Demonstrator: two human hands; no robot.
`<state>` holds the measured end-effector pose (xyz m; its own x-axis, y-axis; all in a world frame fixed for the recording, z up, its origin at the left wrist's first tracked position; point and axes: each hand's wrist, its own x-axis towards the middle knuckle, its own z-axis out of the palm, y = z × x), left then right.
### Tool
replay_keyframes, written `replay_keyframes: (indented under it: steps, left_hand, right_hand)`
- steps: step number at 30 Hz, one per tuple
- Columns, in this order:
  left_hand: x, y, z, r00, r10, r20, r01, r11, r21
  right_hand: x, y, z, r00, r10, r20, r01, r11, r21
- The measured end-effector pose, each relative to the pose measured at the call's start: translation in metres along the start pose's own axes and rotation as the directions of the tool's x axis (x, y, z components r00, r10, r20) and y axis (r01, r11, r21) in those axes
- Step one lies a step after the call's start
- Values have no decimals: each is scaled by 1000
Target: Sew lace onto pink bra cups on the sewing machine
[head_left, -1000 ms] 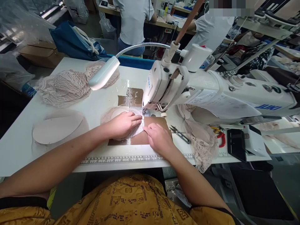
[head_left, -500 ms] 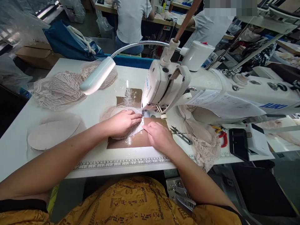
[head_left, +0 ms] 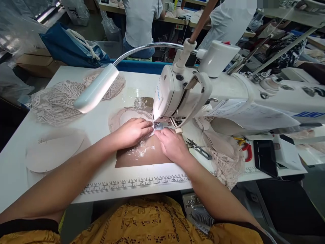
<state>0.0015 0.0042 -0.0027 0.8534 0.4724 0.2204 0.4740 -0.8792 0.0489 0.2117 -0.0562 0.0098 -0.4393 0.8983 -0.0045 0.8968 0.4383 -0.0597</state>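
A beige lace piece (head_left: 114, 119) with a pale oval insert lies under the head of the sewing machine (head_left: 166, 95). My left hand (head_left: 134, 131) rests on it, palm down, fingers stretched toward the needle area. Close to the presser foot, my right hand (head_left: 173, 144) pinches the near edge of the lace between thumb and fingers; its grip is partly hidden. Brown tape (head_left: 142, 157) covers the bed beneath both hands. The needle itself is too small to make out.
Lace bundles (head_left: 57, 101) and a pale oval pad (head_left: 54, 152) lie on the left. Thread snips (head_left: 199, 149), more lace pieces (head_left: 225, 159) and a black phone (head_left: 265, 157) are on the right. A lamp (head_left: 98, 89) overhangs the table. A printed ruler (head_left: 137, 184) runs along the front.
The lace has turned, its near side drawing back toward the far left and baring more brown tape. My right hand has moved slightly up toward the presser foot. The view has shifted a little.
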Motion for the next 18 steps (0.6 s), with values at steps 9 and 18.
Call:
replay_keyframes:
  steps: [9,18]
  left_hand:
    - [-6,4,2,998,65,-18,-67,989,-134]
    - [0,-5,3,999,41,7,-40,995,-89]
  right_hand:
    - [-2,7,9,996,-59,-60,58,998,-23]
    - [0,13,17,996,26,-85,-17,994,106]
